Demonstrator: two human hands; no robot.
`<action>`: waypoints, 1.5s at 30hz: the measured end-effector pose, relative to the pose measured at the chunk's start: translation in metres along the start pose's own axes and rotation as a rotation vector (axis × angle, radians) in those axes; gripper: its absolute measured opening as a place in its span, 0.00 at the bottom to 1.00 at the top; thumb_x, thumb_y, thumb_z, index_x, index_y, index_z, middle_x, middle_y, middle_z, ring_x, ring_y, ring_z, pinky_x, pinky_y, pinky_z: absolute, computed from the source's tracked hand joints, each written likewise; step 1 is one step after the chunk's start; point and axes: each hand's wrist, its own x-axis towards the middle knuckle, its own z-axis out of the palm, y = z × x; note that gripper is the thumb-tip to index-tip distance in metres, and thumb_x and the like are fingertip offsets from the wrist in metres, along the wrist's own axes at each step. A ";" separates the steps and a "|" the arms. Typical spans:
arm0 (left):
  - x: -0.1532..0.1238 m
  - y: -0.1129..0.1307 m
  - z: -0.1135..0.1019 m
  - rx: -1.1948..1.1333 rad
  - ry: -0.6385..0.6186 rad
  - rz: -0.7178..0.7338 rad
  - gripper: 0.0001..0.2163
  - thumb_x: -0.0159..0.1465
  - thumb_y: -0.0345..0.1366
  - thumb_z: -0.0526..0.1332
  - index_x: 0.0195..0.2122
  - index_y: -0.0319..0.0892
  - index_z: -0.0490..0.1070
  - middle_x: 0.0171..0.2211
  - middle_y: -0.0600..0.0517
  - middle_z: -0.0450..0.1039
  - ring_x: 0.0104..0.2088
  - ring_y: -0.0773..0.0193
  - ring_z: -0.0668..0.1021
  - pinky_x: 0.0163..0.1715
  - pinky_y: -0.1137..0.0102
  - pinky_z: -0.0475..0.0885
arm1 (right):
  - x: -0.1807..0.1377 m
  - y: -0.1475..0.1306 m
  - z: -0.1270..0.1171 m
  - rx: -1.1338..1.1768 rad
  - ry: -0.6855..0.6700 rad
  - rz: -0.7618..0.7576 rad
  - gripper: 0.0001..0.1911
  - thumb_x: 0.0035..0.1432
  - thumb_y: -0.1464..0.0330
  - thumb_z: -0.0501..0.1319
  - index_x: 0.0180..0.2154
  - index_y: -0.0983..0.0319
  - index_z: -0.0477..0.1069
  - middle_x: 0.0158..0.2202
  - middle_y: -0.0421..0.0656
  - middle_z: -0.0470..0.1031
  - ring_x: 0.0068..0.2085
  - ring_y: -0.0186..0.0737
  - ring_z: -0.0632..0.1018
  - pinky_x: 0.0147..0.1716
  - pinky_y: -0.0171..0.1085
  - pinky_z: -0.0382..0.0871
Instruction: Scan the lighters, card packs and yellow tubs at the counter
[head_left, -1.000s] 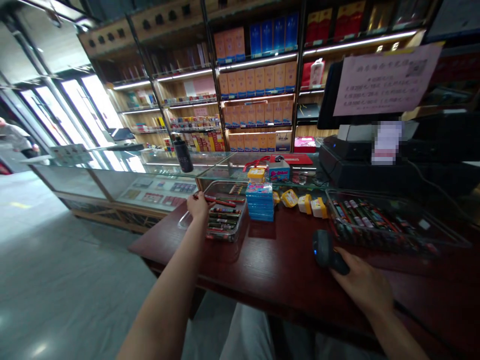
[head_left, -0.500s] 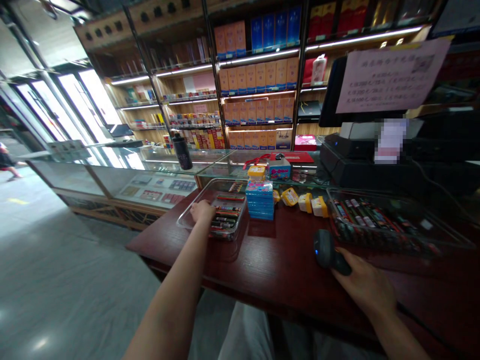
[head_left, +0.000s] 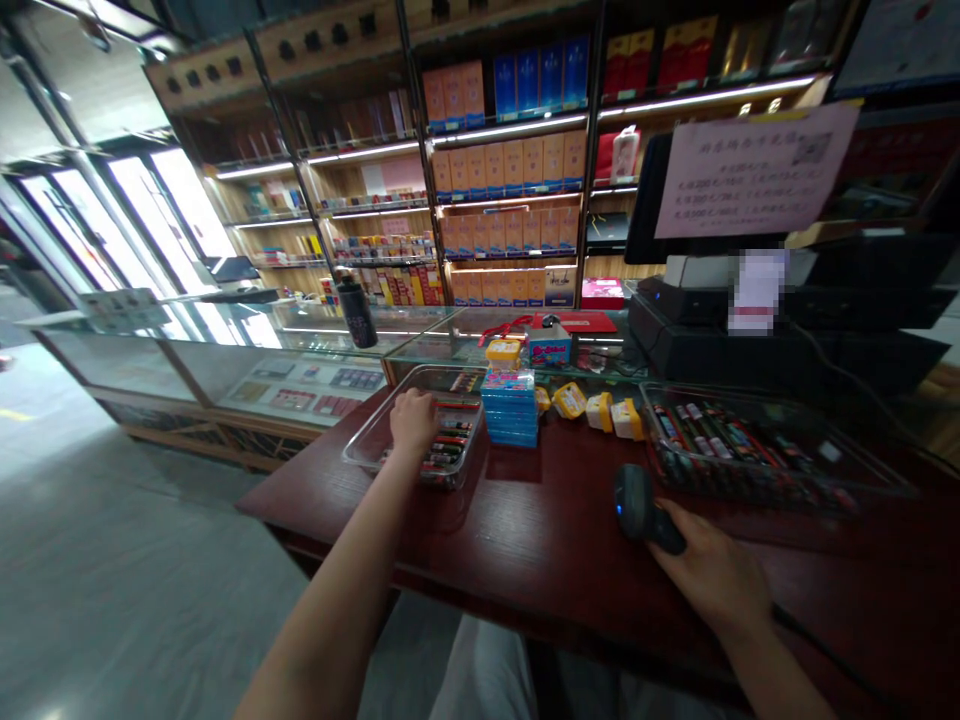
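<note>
My left hand [head_left: 413, 420] is over the clear plastic tray [head_left: 360, 440] on the left of the desk. Its fingers are curled; whatever they may grip is hidden behind the hand. Slim pen-like sticks [head_left: 450, 450] with dark, red and patterned wrappers lie in that tray, beside the hand. My right hand [head_left: 712, 565] is closed round the handle of a black barcode scanner [head_left: 636, 503]. The scanner's head, with a small blue light, is just above the desk and points away from me; its cable runs off behind my wrist.
Blue packets [head_left: 511, 415] stand stacked right of the tray, a yellow-lidded tub [head_left: 503, 352] on top. Several similar tubs [head_left: 598, 411] lie in a row beside them. A second clear tray [head_left: 885, 487] of sticks is at right, below a monitor [head_left: 646, 215]. A dark bottle [head_left: 355, 312] stands on the glass counter.
My left hand has shifted rightward and a little up over the tray, its fingers more bunched. The whole view has swung slightly. My right hand still holds the scanner in much the same spot.
</note>
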 end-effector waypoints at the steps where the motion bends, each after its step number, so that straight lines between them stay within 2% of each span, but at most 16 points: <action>1: -0.002 0.007 -0.005 -0.004 0.035 0.053 0.14 0.61 0.33 0.52 0.42 0.43 0.76 0.43 0.43 0.71 0.47 0.51 0.71 0.45 0.61 0.66 | 0.001 0.001 0.000 0.011 -0.013 -0.005 0.20 0.60 0.58 0.51 0.52 0.55 0.68 0.45 0.44 0.78 0.39 0.44 0.78 0.33 0.40 0.68; 5: -0.006 0.047 -0.022 -0.089 0.130 0.224 0.14 0.62 0.34 0.52 0.44 0.46 0.75 0.45 0.45 0.70 0.48 0.52 0.69 0.46 0.60 0.64 | 0.003 0.002 -0.002 0.060 -0.066 -0.025 0.21 0.60 0.59 0.52 0.54 0.57 0.66 0.44 0.45 0.78 0.41 0.44 0.78 0.36 0.40 0.68; 10: -0.012 0.119 -0.030 -0.310 0.161 0.500 0.14 0.63 0.34 0.53 0.45 0.46 0.74 0.46 0.45 0.69 0.49 0.53 0.68 0.51 0.59 0.62 | 0.004 -0.001 -0.006 0.038 -0.040 -0.018 0.20 0.60 0.63 0.53 0.53 0.59 0.66 0.44 0.46 0.77 0.42 0.45 0.78 0.39 0.40 0.68; 15: -0.023 0.204 -0.020 -0.634 -0.048 0.829 0.13 0.59 0.31 0.55 0.41 0.45 0.76 0.40 0.45 0.71 0.45 0.54 0.70 0.49 0.60 0.64 | 0.006 -0.002 -0.007 0.027 -0.039 -0.028 0.20 0.59 0.63 0.55 0.52 0.60 0.68 0.42 0.46 0.78 0.41 0.43 0.78 0.38 0.38 0.68; 19: -0.027 0.273 -0.006 -0.888 -0.224 0.949 0.11 0.54 0.29 0.59 0.36 0.46 0.78 0.35 0.46 0.73 0.42 0.53 0.73 0.50 0.61 0.65 | 0.010 0.000 -0.004 0.023 -0.049 -0.015 0.21 0.57 0.63 0.57 0.52 0.59 0.68 0.40 0.45 0.78 0.40 0.43 0.78 0.38 0.38 0.67; 22: -0.023 0.320 0.003 -0.929 -0.332 1.043 0.12 0.50 0.26 0.61 0.34 0.46 0.78 0.35 0.47 0.75 0.42 0.54 0.74 0.50 0.62 0.65 | 0.012 -0.001 -0.005 0.027 -0.065 0.003 0.21 0.57 0.62 0.57 0.52 0.58 0.68 0.39 0.45 0.78 0.38 0.43 0.78 0.38 0.38 0.68; 26: -0.016 0.367 0.017 -0.812 -0.410 1.183 0.15 0.47 0.23 0.61 0.33 0.47 0.78 0.37 0.48 0.77 0.43 0.54 0.75 0.49 0.64 0.66 | 0.012 -0.002 -0.011 0.059 -0.045 0.003 0.20 0.57 0.64 0.57 0.51 0.60 0.68 0.41 0.45 0.78 0.40 0.43 0.78 0.40 0.37 0.67; 29: -0.016 0.385 0.028 -0.650 -0.427 1.245 0.18 0.44 0.19 0.60 0.31 0.47 0.78 0.37 0.49 0.77 0.41 0.54 0.76 0.45 0.65 0.68 | 0.011 -0.003 -0.016 0.095 -0.030 -0.013 0.19 0.57 0.64 0.56 0.51 0.59 0.69 0.39 0.43 0.78 0.39 0.42 0.77 0.39 0.37 0.67; 33: -0.018 0.392 0.034 -0.564 -0.371 1.296 0.16 0.43 0.19 0.62 0.31 0.42 0.77 0.36 0.45 0.75 0.38 0.53 0.76 0.40 0.65 0.69 | 0.012 -0.002 -0.017 0.082 -0.033 0.001 0.19 0.57 0.65 0.56 0.51 0.60 0.69 0.38 0.44 0.77 0.39 0.42 0.77 0.39 0.37 0.67; 37: -0.017 0.391 0.033 -0.391 -0.285 1.408 0.13 0.49 0.24 0.62 0.35 0.42 0.77 0.37 0.44 0.73 0.41 0.53 0.74 0.39 0.65 0.69 | 0.013 -0.001 -0.015 0.069 -0.034 0.007 0.19 0.57 0.65 0.56 0.51 0.61 0.69 0.38 0.45 0.77 0.39 0.42 0.77 0.38 0.37 0.66; 41: -0.015 0.386 0.027 -0.272 -0.143 1.504 0.11 0.58 0.28 0.57 0.39 0.43 0.76 0.43 0.45 0.71 0.44 0.56 0.73 0.40 0.66 0.69 | 0.014 -0.001 -0.015 0.062 -0.047 0.027 0.19 0.57 0.63 0.57 0.51 0.58 0.69 0.36 0.43 0.77 0.38 0.41 0.77 0.36 0.36 0.65; 45: -0.012 0.370 0.015 -0.355 -0.049 1.460 0.12 0.63 0.30 0.53 0.45 0.42 0.72 0.44 0.46 0.71 0.44 0.60 0.73 0.44 0.68 0.68 | 0.014 -0.002 -0.015 0.061 -0.041 0.020 0.18 0.58 0.62 0.57 0.49 0.58 0.70 0.35 0.43 0.77 0.39 0.41 0.77 0.37 0.35 0.65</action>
